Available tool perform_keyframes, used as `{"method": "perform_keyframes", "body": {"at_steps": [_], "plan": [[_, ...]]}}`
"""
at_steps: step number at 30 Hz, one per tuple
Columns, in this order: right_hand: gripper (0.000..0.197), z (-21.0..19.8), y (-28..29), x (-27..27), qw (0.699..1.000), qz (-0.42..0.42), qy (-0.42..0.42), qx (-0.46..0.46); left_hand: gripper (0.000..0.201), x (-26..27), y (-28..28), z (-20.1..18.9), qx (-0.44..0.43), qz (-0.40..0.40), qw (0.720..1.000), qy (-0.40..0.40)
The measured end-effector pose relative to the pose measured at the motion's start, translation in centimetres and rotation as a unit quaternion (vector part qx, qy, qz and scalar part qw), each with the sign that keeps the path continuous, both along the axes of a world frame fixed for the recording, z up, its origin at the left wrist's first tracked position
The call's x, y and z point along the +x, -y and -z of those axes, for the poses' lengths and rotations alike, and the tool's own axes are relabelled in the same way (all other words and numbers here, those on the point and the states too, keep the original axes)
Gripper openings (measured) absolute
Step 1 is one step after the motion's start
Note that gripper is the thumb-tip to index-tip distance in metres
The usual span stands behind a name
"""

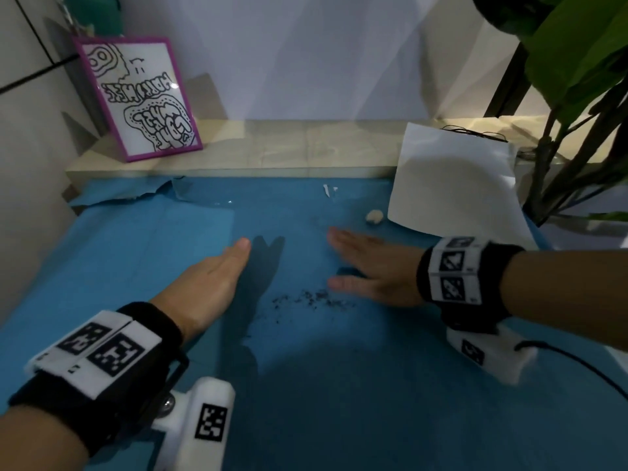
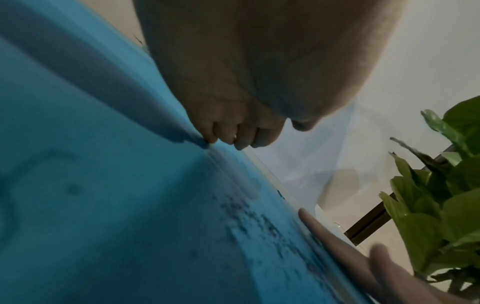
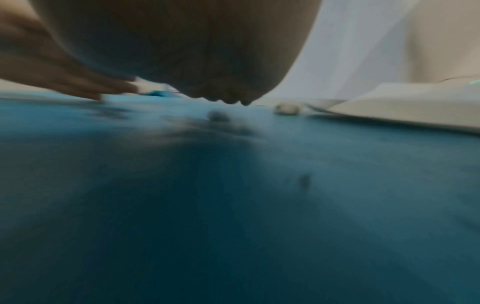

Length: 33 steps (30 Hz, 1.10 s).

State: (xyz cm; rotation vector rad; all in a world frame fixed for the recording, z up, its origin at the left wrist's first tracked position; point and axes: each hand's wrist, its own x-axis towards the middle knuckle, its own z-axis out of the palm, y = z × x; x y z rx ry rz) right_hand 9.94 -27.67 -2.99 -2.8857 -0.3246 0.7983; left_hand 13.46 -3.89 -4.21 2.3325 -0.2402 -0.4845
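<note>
Both hands lie over a blue sheet (image 1: 339,385) that covers the table. My left hand (image 1: 210,277) stands on its edge with fingers straight and together, little-finger side down on the sheet. My right hand (image 1: 370,266) lies flat, palm down, fingers straight and the thumb spread toward me. Between the two hands is a scatter of dark crumbs (image 1: 306,299), also close up in the left wrist view as dark crumbs (image 2: 259,222). Neither hand holds anything. In the left wrist view the left hand's fingertips (image 2: 228,139) touch the sheet.
A white paper sheet (image 1: 455,185) lies at the back right, with a small pale lump (image 1: 373,216) beside it. A purple-framed drawing (image 1: 139,100) leans on the ledge at the back left. A leafy plant (image 1: 577,79) stands at the right. The blue sheet's far left edge is torn.
</note>
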Motion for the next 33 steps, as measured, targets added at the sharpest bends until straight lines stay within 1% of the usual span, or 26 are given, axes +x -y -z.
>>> {"method": "perform_keyframes", "body": {"at_steps": [2, 4, 5, 7, 9, 12, 13, 14, 15, 16, 17, 18, 19, 20, 21, 22, 23, 24, 25, 26, 27, 28, 29, 30, 31, 33], "plan": [[0.090, 0.3, -0.2, 0.9, 0.999, 0.003, 0.007, -0.033, 0.052, -0.1, -0.2, -0.1, 0.028, -0.009, 0.999, -0.012], [0.093, 0.7, -1.2, -0.3, 0.997, -0.054, -0.004, -0.053, 0.049, -0.1, 0.1, -0.1, 0.052, -0.043, 0.997, -0.031], [0.091, 0.9, -1.9, -1.5, 0.994, -0.089, -0.016, -0.053, 0.046, 0.0, 0.3, -0.1, 0.069, -0.059, 0.995, -0.031], [0.089, 0.5, -2.7, -4.0, 0.993, -0.116, -0.032, -0.013, 0.042, -0.1, 1.1, 0.3, 0.136, -0.027, 0.990, 0.004], [0.090, -0.1, -2.3, -5.3, 0.997, -0.056, -0.018, 0.040, 0.046, -0.5, 2.9, 1.0, 0.202, 0.029, 0.979, 0.018], [0.079, 0.1, -0.5, -5.6, 0.989, 0.107, 0.049, 0.093, 0.056, -2.7, 6.3, 2.2, 0.257, 0.117, 0.959, 0.029], [0.077, 0.4, 0.1, -5.9, 0.982, 0.156, 0.064, 0.090, 0.057, -4.1, 7.5, 2.2, 0.249, 0.157, 0.955, 0.032], [0.077, 0.9, 0.6, -6.3, 0.975, 0.196, 0.068, 0.083, 0.057, -5.6, 8.5, 1.8, 0.209, 0.189, 0.959, 0.022], [0.076, 1.3, 1.1, -6.8, 0.969, 0.223, 0.072, 0.078, 0.056, -6.7, 8.9, 1.2, 0.143, 0.207, 0.968, 0.006], [0.077, 1.5, 1.4, -7.3, 0.964, 0.240, 0.077, 0.078, 0.054, -7.6, 8.7, 0.3, 0.054, 0.184, 0.981, -0.009], [0.078, 1.6, 1.6, -7.8, 0.961, 0.253, 0.077, 0.082, 0.052, -7.8, 8.0, -0.5, -0.022, 0.131, 0.991, -0.007], [0.080, 1.7, 1.6, -8.4, 0.957, 0.266, 0.075, 0.086, 0.049, -7.4, 6.6, -0.8, -0.062, 0.064, 0.996, 0.026], [0.080, 1.7, 1.7, -8.9, 0.954, 0.278, 0.071, 0.087, 0.047, -6.3, 5.0, -0.4, -0.043, 0.000, 0.997, 0.063], [0.079, 1.7, 1.6, -9.6, 0.952, 0.286, 0.065, 0.085, 0.049, -5.2, 3.3, 0.2, 0.032, -0.041, 0.995, 0.086], [0.079, 1.7, 1.4, -10.1, 0.951, 0.290, 0.061, 0.088, 0.052, -4.4, 1.8, 1.3, 0.146, -0.062, 0.983, 0.091], [0.082, 1.9, 1.2, -10.5, 0.951, 0.289, 0.059, 0.091, 0.057, -4.1, 1.0, 2.0, 0.256, -0.063, 0.962, 0.077], [0.093, 1.9, 1.0, -10.9, 0.955, 0.276, 0.060, 0.086, 0.060, -4.2, 1.3, 2.5, 0.319, -0.058, 0.944, 0.058], [0.114, 2.2, 0.9, -11.0, 0.960, 0.259, 0.070, 0.077, 0.063, -4.8, 2.5, 2.7, 0.327, -0.043, 0.943, 0.047], [0.139, 2.4, 1.0, -10.9, 0.964, 0.247, 0.069, 0.068, 0.065, -5.6, 4.2, 3.0, 0.302, -0.014, 0.952, 0.044], [0.155, 2.6, 1.2, -10.9, 0.965, 0.244, 0.068, 0.064, 0.066, -6.8, 6.3, 3.0, 0.262, 0.026, 0.964, 0.042], [0.161, 3.1, 1.5, -10.9, 0.963, 0.248, 0.080, 0.068, 0.068, -8.2, 8.3, 2.6, 0.210, 0.075, 0.974, 0.042], [0.159, 3.3, 1.8, -10.9, 0.960, 0.251, 0.099, 0.079, 0.066, -9.3, 9.9, 1.9, 0.144, 0.114, 0.982, 0.039], [0.154, 3.5, 2.0, -11.0, 0.955, 0.255, 0.120, 0.094, 0.063, -9.9, 10.4, 1.3, 0.083, 0.125, 0.988, 0.031], [0.144, 3.4, 2.0, -11.0, 0.950, 0.261, 0.127, 0.115, 0.059, -10.0, 10.1, 0.6, 0.046, 0.109, 0.992, 0.038], [0.125, 3.2, 2.0, -11.1, 0.945, 0.269, 0.125, 0.134, 0.059, -9.6, 9.0, 0.4, 0.057, 0.072, 0.994, 0.068], [0.083, 2.7, 1.4, -11.4, 0.934, 0.306, 0.087, 0.163, 0.062, -8.6, 5.5, 0.7, 0.167, -0.045, 0.974, 0.144]]}}
